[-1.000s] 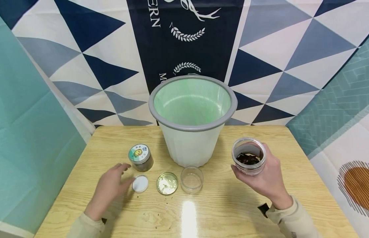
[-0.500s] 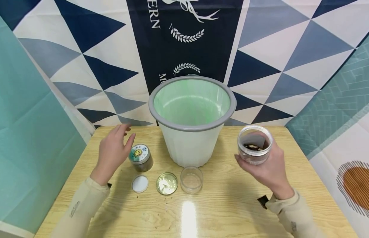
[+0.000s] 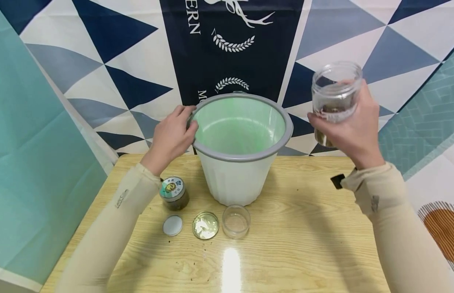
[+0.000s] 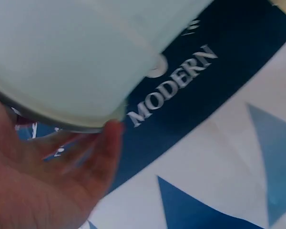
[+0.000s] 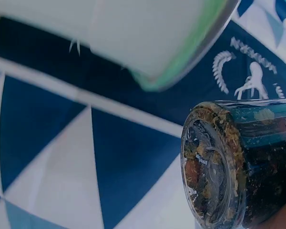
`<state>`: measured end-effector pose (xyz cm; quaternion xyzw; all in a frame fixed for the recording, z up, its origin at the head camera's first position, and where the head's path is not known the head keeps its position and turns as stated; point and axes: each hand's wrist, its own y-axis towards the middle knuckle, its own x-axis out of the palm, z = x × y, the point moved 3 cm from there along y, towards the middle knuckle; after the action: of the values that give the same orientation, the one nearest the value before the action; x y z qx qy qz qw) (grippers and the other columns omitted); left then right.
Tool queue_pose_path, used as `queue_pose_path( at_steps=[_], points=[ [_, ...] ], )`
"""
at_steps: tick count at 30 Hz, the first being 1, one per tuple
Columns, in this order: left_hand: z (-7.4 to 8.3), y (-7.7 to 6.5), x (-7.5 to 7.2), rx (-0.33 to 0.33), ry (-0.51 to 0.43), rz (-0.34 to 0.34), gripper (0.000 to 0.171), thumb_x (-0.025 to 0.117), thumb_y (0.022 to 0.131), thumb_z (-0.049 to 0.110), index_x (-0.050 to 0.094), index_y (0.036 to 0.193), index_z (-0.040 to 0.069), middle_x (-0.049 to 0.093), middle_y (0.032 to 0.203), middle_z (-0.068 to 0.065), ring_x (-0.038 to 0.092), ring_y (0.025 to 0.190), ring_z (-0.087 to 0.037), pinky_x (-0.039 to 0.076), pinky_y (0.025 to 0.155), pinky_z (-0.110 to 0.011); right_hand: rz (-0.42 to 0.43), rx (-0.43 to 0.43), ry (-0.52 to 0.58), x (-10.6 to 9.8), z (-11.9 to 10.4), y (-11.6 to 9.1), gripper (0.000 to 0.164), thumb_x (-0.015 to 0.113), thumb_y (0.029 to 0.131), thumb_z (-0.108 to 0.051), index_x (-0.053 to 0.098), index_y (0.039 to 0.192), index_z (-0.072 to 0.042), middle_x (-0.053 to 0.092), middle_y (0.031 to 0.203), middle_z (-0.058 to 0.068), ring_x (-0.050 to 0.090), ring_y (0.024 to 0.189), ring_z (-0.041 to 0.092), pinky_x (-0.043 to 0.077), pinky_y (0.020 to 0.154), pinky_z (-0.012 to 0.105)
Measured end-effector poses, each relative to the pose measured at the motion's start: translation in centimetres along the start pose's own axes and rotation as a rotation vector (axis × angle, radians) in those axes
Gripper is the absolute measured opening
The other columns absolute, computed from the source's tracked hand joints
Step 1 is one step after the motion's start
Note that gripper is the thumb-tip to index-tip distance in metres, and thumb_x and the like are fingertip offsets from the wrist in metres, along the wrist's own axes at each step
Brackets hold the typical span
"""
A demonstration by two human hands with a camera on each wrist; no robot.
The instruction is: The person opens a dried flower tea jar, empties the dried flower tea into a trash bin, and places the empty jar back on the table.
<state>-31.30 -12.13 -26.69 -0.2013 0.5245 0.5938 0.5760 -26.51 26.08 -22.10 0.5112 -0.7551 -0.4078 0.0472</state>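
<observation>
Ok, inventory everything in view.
Wooden table: 1, tan, foreground
Tapered plastic bucket: 1, white, grey rim, green inside, on table
Open-topped cylindrical jar: 1, clear, dark contents, right of bucket
Lidded round jar: 1, dark, left of bucket
Flat disc: 1, white, near lidded jar
Shiny round lid: 1, gold, right of disc
Shallow round cup: 1, clear, right of lid
Crumbs: several, dark, table
Cloth hangings: several, blue, white, teal, background
Left hand: 1, beige sleeve, bucket rim
Right hand: 1, beige sleeve, gripping open-topped jar

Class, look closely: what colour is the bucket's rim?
The rim of the bucket is grey, seen best in the head view.
</observation>
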Motion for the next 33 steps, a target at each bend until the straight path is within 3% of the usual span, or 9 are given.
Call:
queue_pose_path(
  at_steps=[4, 8, 11, 15, 23, 26, 30, 33],
  points=[
    [0.7, 2.1, -0.4, -0.120, -0.015, -0.173, 0.066, 0.035, 0.103, 0.039, 0.034, 0.161, 0.007, 0.042, 0.160, -0.020, 0.050, 0.139, -0.039, 0.044, 0.112, -0.057, -0.017, -0.018, -0.046, 0.8, 0.5, 2.0, 0.074, 0.088, 0.070, -0.015, 0.059, 0.138, -0.020, 0.065, 0.121, -0.011, 0.061, 0.106, 0.005, 0.048, 0.088, 0.019],
    [1.1, 3.5, -0.2, -0.187, -0.053, -0.252, 0.070, 0.035, 0.105, 0.037, 0.019, 0.166, 0.008, 0.022, 0.170, -0.020, 0.025, 0.157, -0.039, 0.026, 0.125, -0.059, -0.032, 0.005, -0.083, 1.6, 1.5, 2.5, 0.071, 0.088, 0.071, -0.019, 0.059, 0.136, -0.019, 0.065, 0.120, -0.008, 0.060, 0.102, 0.003, 0.047, 0.086, 0.018],
    [1.4, 4.0, 0.3, -0.196, -0.033, -0.273, 0.068, 0.038, 0.104, 0.027, 0.020, 0.165, 0.006, 0.027, 0.168, -0.023, 0.038, 0.148, -0.042, 0.034, 0.121, -0.057, -0.055, 0.022, -0.116, 2.1, 2.1, 2.3, 0.071, 0.088, 0.072, -0.022, 0.059, 0.136, -0.019, 0.066, 0.121, -0.002, 0.059, 0.102, 0.001, 0.046, 0.085, 0.018],
    [1.7, 4.2, 1.1, -0.207, 0.016, -0.273, 0.063, 0.041, 0.098, 0.014, 0.034, 0.160, 0.002, 0.044, 0.152, -0.024, 0.053, 0.120, -0.040, 0.048, 0.103, -0.052, -0.070, 0.022, -0.157, 2.4, 2.5, 2.2, 0.071, 0.088, 0.073, -0.025, 0.058, 0.137, -0.017, 0.067, 0.124, 0.005, 0.058, 0.103, 0.002, 0.046, 0.087, 0.019],
    [2.0, 4.4, 1.6, -0.238, 0.056, -0.240, 0.063, 0.045, 0.095, 0.012, 0.041, 0.157, 0.003, 0.049, 0.145, -0.024, 0.057, 0.114, -0.041, 0.052, 0.095, -0.052, -0.068, -0.040, -0.247, 2.0, 1.3, 4.0, 0.073, 0.087, 0.070, -0.025, 0.058, 0.135, -0.008, 0.070, 0.129, 0.011, 0.066, 0.114, 0.031, 0.043, 0.089, 0.014],
    [2.0, 4.5, 1.6, -0.236, 0.046, -0.241, 0.063, 0.046, 0.096, 0.011, 0.040, 0.158, 0.003, 0.049, 0.145, -0.025, 0.056, 0.113, -0.040, 0.052, 0.096, -0.050, -0.066, -0.127, -0.294, 2.1, 0.2, 5.1, 0.069, 0.086, 0.069, -0.022, 0.059, 0.130, -0.002, 0.071, 0.126, 0.014, 0.067, 0.113, 0.037, 0.048, 0.091, 0.026],
    [1.9, 4.4, 1.6, -0.240, 0.023, -0.237, 0.064, 0.046, 0.095, 0.009, 0.040, 0.158, 0.003, 0.049, 0.144, -0.026, 0.056, 0.114, -0.039, 0.052, 0.096, -0.049, -0.092, -0.252, -0.404, 2.7, -1.4, 6.2, 0.065, 0.085, 0.070, -0.020, 0.060, 0.126, 0.001, 0.070, 0.122, 0.020, 0.066, 0.107, 0.041, 0.053, 0.091, 0.054],
    [1.9, 4.2, 1.6, -0.254, 0.014, -0.232, 0.064, 0.047, 0.095, 0.008, 0.039, 0.158, 0.003, 0.049, 0.146, -0.026, 0.057, 0.112, -0.040, 0.053, 0.094, -0.049, -0.132, -0.312, -0.496, 3.3, -1.8, 6.5, 0.066, 0.085, 0.071, -0.019, 0.058, 0.127, 0.002, 0.068, 0.120, 0.022, 0.065, 0.103, 0.042, 0.053, 0.089, 0.060]
  ],
)
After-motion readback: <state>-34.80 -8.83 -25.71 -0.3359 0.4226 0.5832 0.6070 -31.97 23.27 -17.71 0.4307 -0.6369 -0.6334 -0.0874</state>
